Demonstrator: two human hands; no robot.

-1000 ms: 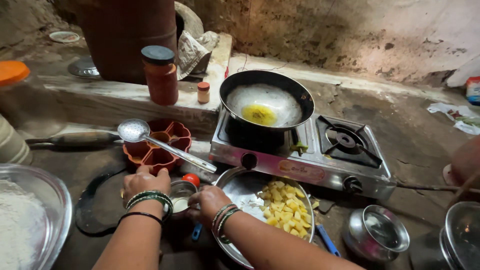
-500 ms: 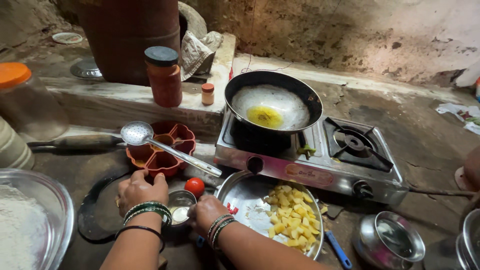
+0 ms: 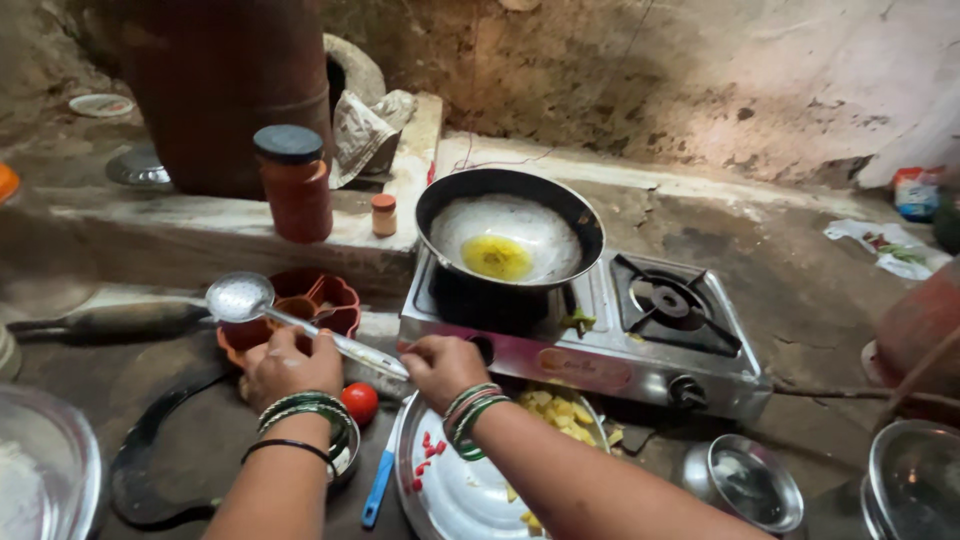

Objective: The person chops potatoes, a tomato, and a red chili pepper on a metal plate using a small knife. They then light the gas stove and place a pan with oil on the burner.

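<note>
- Two hands on one tool right now: both meet at the slotted ladle (image 3: pixel 300 328), which lies across the red spice box (image 3: pixel 322 292) with its perforated bowl out to the left.
- Right hand (image 3: pixel 445 365) is closed round the tip of the ladle's handle, fingers curled in tight.
- Left hand (image 3: pixel 295 365) is curled over the middle of the handle; I cannot tell whether it grips it or only rests on it.
- I judge the step in hand to be taking up the ladle, which is not yet clear of the spice box.
- Just beyond the right hand, the black pan (image 3: pixel 510 235) sits on the left burner of the gas stove (image 3: pixel 600 345), a pool of yellow oil (image 3: pixel 495 257) in its middle.
- Under my right forearm is the steel plate (image 3: pixel 440 495) with potato cubes (image 3: pixel 560 412) at its far side and a few red bits nearer.
- A tomato (image 3: pixel 360 403) lies between my wrists, a blue-handled tool (image 3: pixel 378 490) just below it.
- Next move, as I read it, calls for a level lift so that the ladle's bowl clears the spice box without tipping it, and for care near the oil.
</note>
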